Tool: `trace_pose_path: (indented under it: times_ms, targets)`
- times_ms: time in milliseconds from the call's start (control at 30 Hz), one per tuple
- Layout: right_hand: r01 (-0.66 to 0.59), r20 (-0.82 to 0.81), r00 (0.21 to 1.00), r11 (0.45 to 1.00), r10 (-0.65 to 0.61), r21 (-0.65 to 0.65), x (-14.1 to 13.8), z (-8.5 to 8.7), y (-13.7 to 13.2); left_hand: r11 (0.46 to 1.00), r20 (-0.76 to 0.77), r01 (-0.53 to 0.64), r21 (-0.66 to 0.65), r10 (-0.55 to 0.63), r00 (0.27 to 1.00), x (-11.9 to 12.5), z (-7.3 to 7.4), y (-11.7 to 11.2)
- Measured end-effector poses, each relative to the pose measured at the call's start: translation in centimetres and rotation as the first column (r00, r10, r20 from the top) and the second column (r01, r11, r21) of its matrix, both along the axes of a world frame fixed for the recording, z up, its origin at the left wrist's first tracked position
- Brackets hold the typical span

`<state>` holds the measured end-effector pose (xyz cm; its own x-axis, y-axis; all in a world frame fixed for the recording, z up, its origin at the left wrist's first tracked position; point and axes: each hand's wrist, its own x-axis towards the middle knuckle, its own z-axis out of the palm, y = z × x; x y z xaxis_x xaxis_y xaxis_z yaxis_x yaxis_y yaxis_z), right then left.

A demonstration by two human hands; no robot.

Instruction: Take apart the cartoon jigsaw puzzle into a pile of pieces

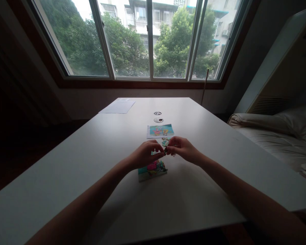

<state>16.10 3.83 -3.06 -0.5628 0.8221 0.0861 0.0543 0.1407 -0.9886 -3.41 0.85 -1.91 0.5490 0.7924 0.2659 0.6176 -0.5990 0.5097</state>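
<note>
Head view | left hand [147, 151], right hand [183, 147]: narrow pinch on dark jigsaw piece [165, 150] | part-built jigsaw [153, 174] toward near edge of white table [193, 204], lower section joined | loose pieces [165, 141] beyond, unplaced

Hands [149, 153] [182, 149]: 2
Dark piece [165, 150]: 1
Puzzle [149, 174]: 1
Loose pieces [165, 142]: several, uncountable from here
Picture card [165, 130]: 1
Round discs [157, 113] [158, 120]: 2
Tabletop [66, 163]: 1

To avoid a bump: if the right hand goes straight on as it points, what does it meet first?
The right hand would probably meet the left hand first, just past the small dark piece between them; depth is unclear.
</note>
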Motion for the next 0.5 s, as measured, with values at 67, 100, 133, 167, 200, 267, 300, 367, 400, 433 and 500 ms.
trace_pose_path:
  times_ms: [67,100,133,167,200,267,300,367,400,433,500]
  targets:
    - [-0.008,-0.044,0.999,0.995,0.004,-0.096,-0.01,0.25,-0.13,1.000,0.059,-0.008,0.017,0.007,0.998,0.22,-0.14,0.11]
    - [-0.016,-0.066,0.998,0.989,0.007,-0.147,0.00,0.37,-0.21,1.000,0.084,-0.010,0.024,0.008,0.996,0.24,-0.19,0.14]
    - [-0.025,-0.087,0.996,0.980,0.008,-0.197,0.02,0.47,-0.29,0.999,0.102,-0.011,0.031,0.008,0.995,0.24,-0.22,0.14]
    - [-0.033,-0.107,0.994,0.970,0.007,-0.242,0.03,0.56,-0.36,0.999,0.116,-0.012,0.037,0.008,0.993,0.21,-0.23,0.13]
    - [-0.040,-0.124,0.992,0.958,0.005,-0.283,0.05,0.63,-0.41,0.999,0.125,-0.015,0.043,0.009,0.992,0.18,-0.22,0.10]
    - [-0.050,-0.148,0.989,0.933,-0.004,-0.356,0.09,0.70,-0.43,0.998,0.132,-0.023,0.057,0.015,0.991,0.14,-0.16,0.02]
    - [-0.057,-0.154,0.988,0.921,-0.004,-0.386,0.12,0.71,-0.40,0.998,0.133,-0.024,0.063,0.016,0.991,0.14,-0.13,-0.02]
    - [-0.078,-0.157,0.988,0.909,0.014,-0.410,0.18,0.68,-0.28,0.997,0.138,-0.021,0.071,0.011,0.990,0.20,-0.06,-0.07]
    - [-0.084,-0.157,0.987,0.912,0.022,-0.402,0.21,0.66,-0.21,0.998,0.146,-0.018,0.066,0.008,0.989,0.26,-0.04,-0.07]
    - [-0.085,-0.160,0.987,0.920,0.024,-0.384,0.24,0.64,-0.15,0.998,0.160,-0.018,0.056,0.009,0.987,0.32,-0.01,-0.06]
    - [-0.079,-0.185,0.983,0.937,0.016,-0.339,0.31,0.60,-0.07,1.000,0.204,-0.027,0.004,0.025,0.979,0.47,0.03,0.00]
